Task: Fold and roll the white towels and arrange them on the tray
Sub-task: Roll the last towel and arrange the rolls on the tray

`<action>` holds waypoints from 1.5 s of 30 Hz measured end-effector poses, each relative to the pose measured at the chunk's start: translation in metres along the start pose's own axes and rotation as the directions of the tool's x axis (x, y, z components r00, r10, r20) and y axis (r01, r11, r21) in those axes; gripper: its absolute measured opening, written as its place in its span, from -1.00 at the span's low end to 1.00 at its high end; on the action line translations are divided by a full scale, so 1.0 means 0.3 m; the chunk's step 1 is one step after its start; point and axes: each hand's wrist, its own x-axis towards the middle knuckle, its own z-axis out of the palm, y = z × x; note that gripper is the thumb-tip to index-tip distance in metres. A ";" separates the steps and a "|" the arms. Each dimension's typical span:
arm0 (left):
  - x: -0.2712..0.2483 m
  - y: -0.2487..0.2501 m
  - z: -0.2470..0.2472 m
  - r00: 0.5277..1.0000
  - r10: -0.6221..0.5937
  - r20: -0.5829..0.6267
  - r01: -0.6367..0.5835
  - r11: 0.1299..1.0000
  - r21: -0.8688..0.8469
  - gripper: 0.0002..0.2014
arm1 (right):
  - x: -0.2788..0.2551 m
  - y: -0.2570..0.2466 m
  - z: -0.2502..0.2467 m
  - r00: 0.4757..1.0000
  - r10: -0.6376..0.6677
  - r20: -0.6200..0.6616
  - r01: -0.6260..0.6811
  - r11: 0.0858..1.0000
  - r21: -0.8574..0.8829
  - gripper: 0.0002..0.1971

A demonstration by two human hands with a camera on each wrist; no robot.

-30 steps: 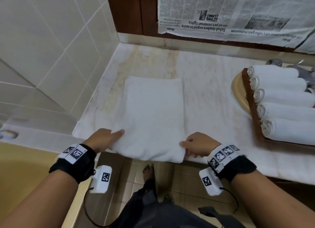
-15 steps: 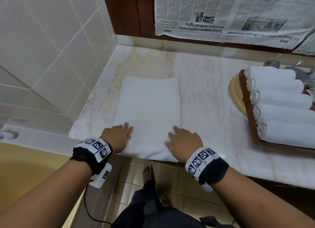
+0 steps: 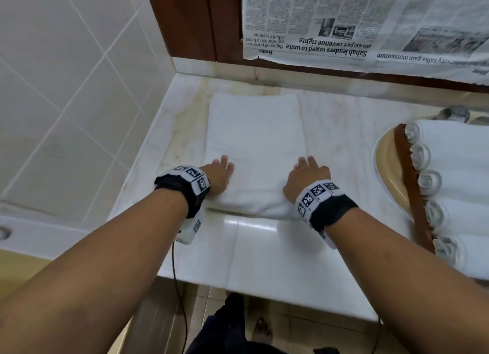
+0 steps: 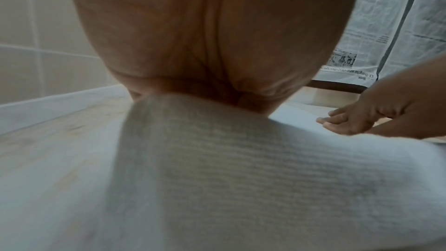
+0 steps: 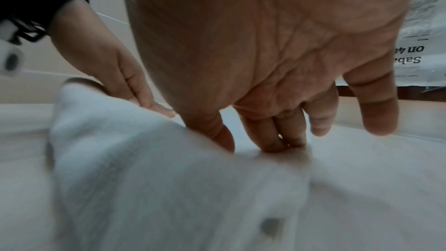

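White towel (image 3: 255, 142) lies folded flat on the counter (image 3: 264, 247), near edge rolled up; left hand (image 3: 218, 177) and right hand (image 3: 307, 179) press on that roll, fingers straight and flat, gripping nothing; tray (image 3: 412, 184) to the right holds rolled towels (image 3: 455, 168) side by side; newspaper (image 3: 344, 23) hangs behind.

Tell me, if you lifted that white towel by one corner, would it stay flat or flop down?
The towel would probably flop: it is soft cloth, bulging into a roll under the left hand and right hand. It likely weighs little. The rolled towels on the tray suggest it holds a roll.
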 end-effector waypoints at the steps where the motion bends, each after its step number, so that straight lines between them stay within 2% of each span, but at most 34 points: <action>1: 0.029 0.003 -0.031 1.000 0.005 -0.011 -0.004 1.000 0.008 -0.45 | 0.047 0.017 -0.018 1.000 0.008 -0.023 -0.008 1.000 -0.016 -0.42; 3: 0.066 0.014 -0.085 0.999 -0.001 -0.054 0.002 1.000 0.009 -0.47 | 0.112 0.040 -0.059 0.999 0.016 -0.035 -0.018 0.998 -0.061 -0.45; 5: 0.072 0.034 -0.127 0.996 -0.009 -0.089 0.008 1.000 -0.009 -0.50 | 0.136 0.035 -0.075 0.997 -0.043 -0.059 0.040 0.997 -0.064 -0.45; 6: 0.070 0.035 -0.135 0.993 -0.001 -0.122 -0.003 0.999 -0.035 -0.51 | 0.133 0.025 -0.066 0.991 -0.104 -0.089 0.103 0.995 -0.015 -0.43; 8: 0.068 0.005 -0.110 0.956 -0.017 -0.293 -0.046 0.977 -0.206 -0.51 | 0.081 0.007 -0.019 0.963 -0.240 -0.123 0.261 0.941 0.213 -0.37; 10: 0.022 -0.042 -0.031 0.868 -0.191 -0.458 -0.075 0.861 -0.502 -0.47 | -0.002 0.006 0.057 0.947 -0.301 -0.111 0.320 0.854 0.409 -0.31; 11: -0.005 -0.064 0.022 0.822 -0.293 -0.488 -0.104 0.766 -0.635 -0.45 | -0.041 0.015 0.101 0.954 -0.275 -0.123 0.300 0.825 0.479 -0.28; 12: -0.034 -0.080 0.077 0.812 -0.360 -0.459 -0.128 0.659 -0.741 -0.42 | -0.077 0.028 0.139 0.968 -0.200 -0.154 0.252 0.787 0.563 -0.26; 14: -0.080 -0.091 0.171 0.852 -0.373 -0.368 -0.184 0.445 -0.876 -0.40 | -0.111 0.060 0.220 0.972 0.050 -0.228 0.148 0.626 0.766 -0.24; 16: -0.104 -0.091 0.221 0.869 -0.336 -0.363 -0.261 0.310 -0.914 -0.41 | -0.127 0.090 0.263 0.951 0.231 -0.207 0.102 0.396 0.912 -0.23; 18: -0.123 -0.081 0.228 0.856 -0.323 -0.404 -0.314 0.296 -0.902 -0.39 | -0.140 0.103 0.265 0.960 0.242 -0.138 0.093 0.188 0.978 -0.30; 20: -0.143 -0.064 0.228 0.831 -0.316 -0.457 -0.337 0.367 -0.867 -0.39 | -0.154 0.111 0.249 0.964 0.236 -0.122 0.105 0.082 0.991 -0.40; 21: -0.151 -0.058 0.232 0.819 -0.314 -0.480 -0.345 0.399 -0.850 -0.40 | -0.159 0.117 0.238 0.960 0.245 -0.137 0.124 0.069 0.990 -0.43; 23: -0.164 -0.056 0.241 0.807 -0.315 -0.499 -0.343 0.438 -0.831 -0.45 | -0.164 0.128 0.223 0.955 0.231 -0.186 0.152 0.157 0.976 -0.48; 26: -0.152 -0.093 0.286 0.829 -0.357 -0.430 -0.211 0.513 -0.832 -0.60 | -0.173 0.126 0.225 0.973 0.152 -0.172 0.110 0.351 0.930 -0.69; 28: -0.156 -0.109 0.328 0.845 -0.359 -0.396 -0.095 0.629 -0.772 -0.60 | -0.188 0.112 0.234 0.974 0.164 -0.155 0.064 0.458 0.886 -0.74; 29: -0.165 -0.109 0.347 0.851 -0.356 -0.387 -0.035 0.696 -0.718 -0.56 | -0.203 0.103 0.239 0.964 0.186 -0.190 0.054 0.561 0.826 -0.72; 30: -0.176 -0.104 0.364 0.845 -0.348 -0.407 0.005 0.765 -0.644 -0.51 | -0.223 0.093 0.245 0.947 0.188 -0.258 0.066 0.676 0.734 -0.65; 31: -0.192 -0.092 0.374 0.816 -0.335 -0.470 0.022 0.832 -0.554 -0.46 | -0.239 0.081 0.256 0.932 0.153 -0.330 0.100 0.765 0.637 -0.54; 32: -0.212 -0.072 0.376 0.761 -0.302 -0.574 0.001 0.885 -0.465 -0.44 | -0.259 0.067 0.263 0.923 0.075 -0.376 0.162 0.813 0.560 -0.44; 34: -0.245 -0.014 0.372 0.635 -0.153 -0.757 -0.123 0.948 -0.295 -0.39 | -0.291 0.034 0.280 0.929 -0.139 -0.343 0.293 0.843 0.452 -0.34; 35: -0.258 0.023 0.370 0.616 -0.046 -0.786 -0.188 0.961 -0.204 -0.36 | -0.304 0.017 0.290 0.930 -0.211 -0.303 0.329 0.846 0.420 -0.32; 36: -0.259 0.058 0.378 0.644 0.055 -0.763 -0.243 0.961 -0.136 -0.33 | -0.313 0.002 0.297 0.930 -0.239 -0.279 0.338 0.854 0.397 -0.31; 37: -0.253 0.088 0.396 0.701 0.125 -0.702 -0.271 0.957 -0.100 -0.31 | -0.324 -0.008 0.301 0.932 -0.239 -0.272 0.330 0.869 0.369 -0.30; 39: -0.235 0.122 0.448 0.822 0.146 -0.550 -0.223 0.972 -0.075 -0.25 | -0.353 -0.020 0.303 0.935 -0.230 -0.271 0.308 0.905 0.292 -0.23; 40: -0.231 0.123 0.480 0.848 0.142 -0.511 -0.189 0.981 -0.042 -0.20 | -0.370 -0.023 0.310 0.933 -0.237 -0.271 0.308 0.916 0.258 -0.16; 42: -0.244 0.112 0.540 0.839 0.160 -0.521 -0.167 0.985 0.034 -0.12 | -0.415 -0.023 0.337 0.924 -0.267 -0.273 0.328 0.921 0.209 0.00; 45: -0.281 0.091 0.618 0.783 0.230 -0.578 -0.204 0.973 0.111 0.01 | -0.492 -0.022 0.405 0.899 -0.313 -0.308 0.373 0.913 0.163 0.17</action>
